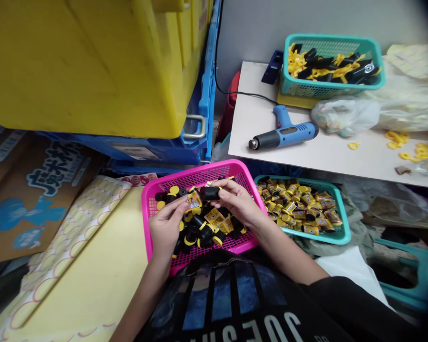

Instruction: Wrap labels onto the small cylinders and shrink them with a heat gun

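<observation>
My left hand (168,227) is closed on a small printed yellow wrapper (193,201), pinched between thumb and fingertips. Close beside it, my right hand (237,199) grips a small black cylinder (210,193) lying on its side. Both hands are above a pink mesh basket (147,213) on my lap. In the basket are several black cylinders with yellow caps (198,222) and more loose printed wrappers (216,216). To the right, a teal basket (343,232) holds many wrapped yellow pieces (299,209).
A blue heat gun (288,135) lies on the white table (251,85), its cord running back. Behind it stands a teal basket (333,85) of black and yellow parts. Yellow (92,57) and blue crates (128,149) rise at the left, beside sticker sheets (62,237) and a cardboard box (35,190).
</observation>
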The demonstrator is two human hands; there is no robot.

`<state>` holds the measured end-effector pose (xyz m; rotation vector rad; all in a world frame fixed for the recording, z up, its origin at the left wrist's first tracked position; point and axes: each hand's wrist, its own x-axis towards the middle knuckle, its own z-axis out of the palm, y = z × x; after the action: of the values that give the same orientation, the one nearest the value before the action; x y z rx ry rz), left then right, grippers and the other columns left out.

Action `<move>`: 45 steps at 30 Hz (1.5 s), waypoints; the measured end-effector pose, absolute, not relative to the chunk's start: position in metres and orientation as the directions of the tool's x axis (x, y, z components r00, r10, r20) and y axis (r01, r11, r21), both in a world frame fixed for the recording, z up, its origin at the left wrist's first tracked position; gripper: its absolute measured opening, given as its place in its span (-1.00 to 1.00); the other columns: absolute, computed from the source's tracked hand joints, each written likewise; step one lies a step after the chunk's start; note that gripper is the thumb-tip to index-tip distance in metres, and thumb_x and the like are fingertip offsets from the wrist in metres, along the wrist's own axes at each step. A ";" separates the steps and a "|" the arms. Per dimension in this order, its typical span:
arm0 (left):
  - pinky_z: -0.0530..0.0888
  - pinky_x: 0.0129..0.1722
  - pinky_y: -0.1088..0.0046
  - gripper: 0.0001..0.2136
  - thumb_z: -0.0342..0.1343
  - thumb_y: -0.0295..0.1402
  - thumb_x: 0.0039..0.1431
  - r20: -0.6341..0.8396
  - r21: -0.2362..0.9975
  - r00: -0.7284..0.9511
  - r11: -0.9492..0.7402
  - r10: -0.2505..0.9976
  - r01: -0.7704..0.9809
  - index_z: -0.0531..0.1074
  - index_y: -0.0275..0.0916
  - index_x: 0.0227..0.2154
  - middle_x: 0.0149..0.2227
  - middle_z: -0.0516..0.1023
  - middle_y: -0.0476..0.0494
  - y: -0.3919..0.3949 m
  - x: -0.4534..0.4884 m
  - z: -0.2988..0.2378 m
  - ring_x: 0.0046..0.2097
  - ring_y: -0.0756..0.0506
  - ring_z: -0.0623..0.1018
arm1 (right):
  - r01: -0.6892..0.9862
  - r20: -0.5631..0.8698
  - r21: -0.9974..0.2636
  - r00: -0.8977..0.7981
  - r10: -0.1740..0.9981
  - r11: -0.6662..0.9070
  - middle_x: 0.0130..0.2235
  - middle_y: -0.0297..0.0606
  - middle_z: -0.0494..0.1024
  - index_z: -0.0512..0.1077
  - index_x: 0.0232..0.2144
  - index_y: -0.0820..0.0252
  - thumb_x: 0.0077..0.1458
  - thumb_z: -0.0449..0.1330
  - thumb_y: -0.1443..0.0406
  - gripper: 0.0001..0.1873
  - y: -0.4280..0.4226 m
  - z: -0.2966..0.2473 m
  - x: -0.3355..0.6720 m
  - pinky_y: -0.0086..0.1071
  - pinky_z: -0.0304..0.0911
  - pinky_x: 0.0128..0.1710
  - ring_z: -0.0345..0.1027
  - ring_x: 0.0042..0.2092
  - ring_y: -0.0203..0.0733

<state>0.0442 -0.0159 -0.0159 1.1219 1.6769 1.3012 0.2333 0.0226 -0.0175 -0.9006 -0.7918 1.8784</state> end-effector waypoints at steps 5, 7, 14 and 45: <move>0.51 0.02 0.32 -0.85 0.23 -0.27 0.12 0.102 0.980 -0.334 -0.036 0.937 0.198 0.62 -0.17 -0.28 -0.18 0.65 -0.10 -0.015 0.045 -0.016 -0.10 -0.11 0.61 | -0.348 -0.250 -0.855 -0.373 0.894 -0.384 -0.38 -0.39 0.51 0.43 -0.24 0.17 -0.10 0.36 0.13 -0.62 0.023 -0.019 0.233 -0.51 0.37 -0.42 0.43 -0.44 -0.40; 0.52 0.00 0.32 -0.88 0.24 -0.30 0.12 0.173 0.970 -0.312 -0.107 0.934 0.218 0.62 -0.17 -0.31 -0.20 0.65 -0.09 -0.015 0.044 -0.016 -0.11 -0.10 0.62 | -0.327 -0.250 -0.867 -0.370 0.895 -0.377 -0.38 -0.39 0.50 0.43 -0.27 0.18 -0.10 0.36 0.12 -0.63 0.023 -0.019 0.232 -0.52 0.34 -0.45 0.40 -0.46 -0.42; 0.56 -0.05 0.35 -0.90 0.27 -0.40 0.07 0.263 0.944 -0.183 -0.213 0.947 0.252 0.61 -0.16 -0.31 -0.22 0.65 -0.07 -0.017 0.042 -0.017 -0.15 -0.08 0.63 | -0.252 -0.248 -0.903 -0.352 0.903 -0.347 -0.45 -0.43 0.45 0.44 -0.30 0.18 -0.15 0.39 0.15 -0.64 0.023 -0.017 0.232 -0.51 0.29 -0.40 0.32 -0.44 -0.44; 0.52 -0.13 0.39 -0.83 0.30 -0.41 0.01 0.235 0.895 0.177 -0.284 0.956 0.343 0.53 -0.17 -0.28 -0.25 0.62 -0.06 -0.003 0.098 -0.003 -0.19 -0.07 0.60 | -0.435 -0.058 -0.872 -0.365 0.929 -0.225 0.01 -0.25 0.44 0.39 -0.06 0.11 0.08 0.17 -0.05 -0.52 -0.006 -0.033 0.248 -0.31 0.12 0.17 0.29 0.08 -0.24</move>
<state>0.0975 -0.0033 -0.0030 1.7490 1.2355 1.1004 0.2480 -0.0063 -0.0330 -0.7481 -0.9892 1.7634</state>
